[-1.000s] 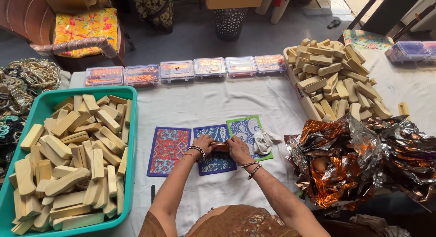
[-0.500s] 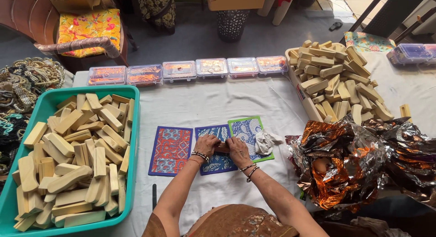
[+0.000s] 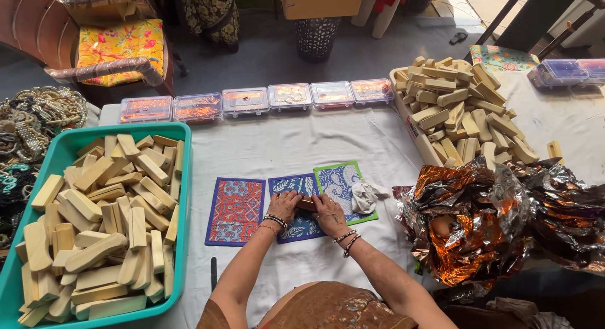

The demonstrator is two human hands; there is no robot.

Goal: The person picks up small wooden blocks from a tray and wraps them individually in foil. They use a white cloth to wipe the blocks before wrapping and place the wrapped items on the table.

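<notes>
Brown block (image 3: 307, 203), small, pinned between both hands on the middle blue pad (image 3: 296, 206). Left hand (image 3: 285, 205) curled over its left end, fingers bent, gripping. Right hand (image 3: 328, 210) closed on its right end, palm down. Bangles on both wrists. Red pad (image 3: 235, 210) at 9 o'clock, touching the blue one; green-edged pad (image 3: 340, 184) at 2 o'clock, white rag (image 3: 365, 195) on it. Teal tray (image 3: 57, 154) of wooden pieces far at 9. Crumpled foil (image 3: 498, 222) at 3. Row of clear boxes (image 3: 252, 101) at 12; wood heap (image 3: 463, 118) at 1–2.
</notes>
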